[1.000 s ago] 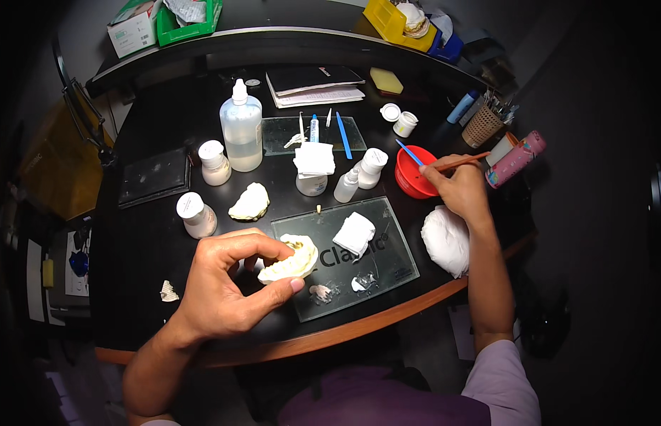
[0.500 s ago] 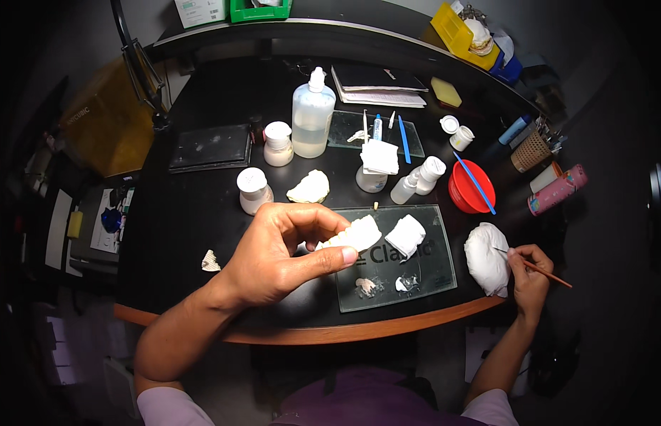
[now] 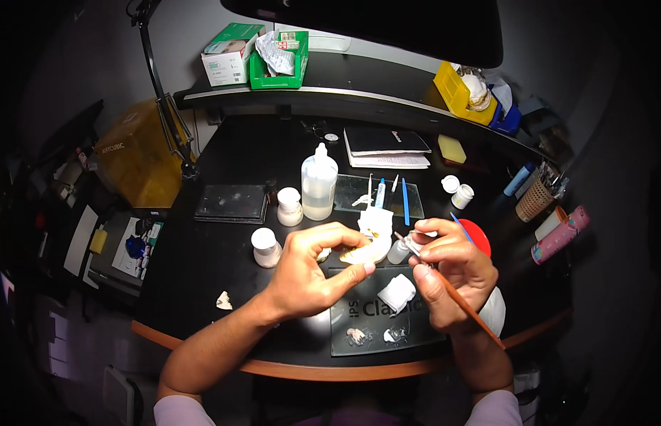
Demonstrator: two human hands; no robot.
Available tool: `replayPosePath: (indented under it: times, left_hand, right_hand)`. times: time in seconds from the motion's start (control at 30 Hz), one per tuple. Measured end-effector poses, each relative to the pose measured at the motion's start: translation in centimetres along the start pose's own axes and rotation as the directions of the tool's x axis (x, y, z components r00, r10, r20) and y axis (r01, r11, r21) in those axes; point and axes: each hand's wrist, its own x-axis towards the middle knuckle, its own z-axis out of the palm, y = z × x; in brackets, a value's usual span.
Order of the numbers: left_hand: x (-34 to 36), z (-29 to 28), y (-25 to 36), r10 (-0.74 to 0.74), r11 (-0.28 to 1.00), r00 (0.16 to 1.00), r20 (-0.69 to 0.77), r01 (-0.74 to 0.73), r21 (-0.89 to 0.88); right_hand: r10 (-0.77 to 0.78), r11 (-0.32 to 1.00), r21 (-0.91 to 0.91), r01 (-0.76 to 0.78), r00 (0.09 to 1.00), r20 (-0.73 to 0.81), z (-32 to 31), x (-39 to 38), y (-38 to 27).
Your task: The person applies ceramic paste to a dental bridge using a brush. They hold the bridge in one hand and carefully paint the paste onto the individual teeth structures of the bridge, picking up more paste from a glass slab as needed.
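Note:
Between the thumb and fingers of my left hand point(image 3: 306, 273) is a pale plaster dental cast point(image 3: 366, 254) with a row of teeth. My right hand point(image 3: 455, 273) pinches a fine brush point(image 3: 474, 317) with a reddish-brown handle, its tip pointing up toward the cast, a little apart from it. Below both hands lies a glass slab point(image 3: 424, 332), bearing a folded white tissue point(image 3: 398, 293), a pinkish dab of paste point(image 3: 355, 336) and a white dab point(image 3: 394, 334). A white cloth wad point(image 3: 495, 312) is partly hidden behind my right hand.
Two white-capped jars point(image 3: 266, 248) and a large clear bottle point(image 3: 320, 188) stand left of centre. A red bowl point(image 3: 479, 236) sits behind my right hand. A blue stick point(image 3: 406, 201) lies on the rear glass plate. A small plaster piece point(image 3: 223, 301) lies at left.
My right hand has left the white cloth wad and come left with the brush, up beside the cast. My left hand still holds the cast. The view has tilted upward.

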Motion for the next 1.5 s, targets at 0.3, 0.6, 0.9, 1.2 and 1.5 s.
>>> replayPosePath:
  times: [0.3, 0.6, 0.9, 1.2, 1.5]
  left_hand:
    - [-1.9, -0.5, -1.7, -0.007, 0.999, 0.995, -0.103, 0.004, -0.034]
    - [-2.9, 1.9, -3.4, 0.058, 0.991, 0.976, -0.211, -0.081, -0.105]
    - [-1.0, 3.5, -3.2, 0.058, 0.986, 0.983, -0.173, -0.084, -0.142]
    - [-2.6, 1.4, -1.2, -0.238, 0.885, 0.969, 0.065, 0.244, -0.397]
    - [-2.9, 1.4, -1.5, -0.074, 0.945, 0.997, 0.033, 0.081, -0.318]
  right_hand:
    - [-0.028, 0.994, 0.110, 0.027, 1.000, 0.002, 4.1, -2.1, 2.3]
    - [-0.195, 0.965, -0.152, 0.213, 0.973, 0.126, 1.6, -4.2, 3.9]
    - [-0.119, 0.991, -0.062, 0.122, 0.992, 0.047, 0.2, -3.4, 2.6]
    - [-0.158, 0.987, -0.003, 0.158, 0.987, 0.034, 1.7, -3.0, 2.3]
    - [-0.174, 0.977, -0.106, 0.185, 0.980, 0.099, 1.8, -2.9, 1.1]
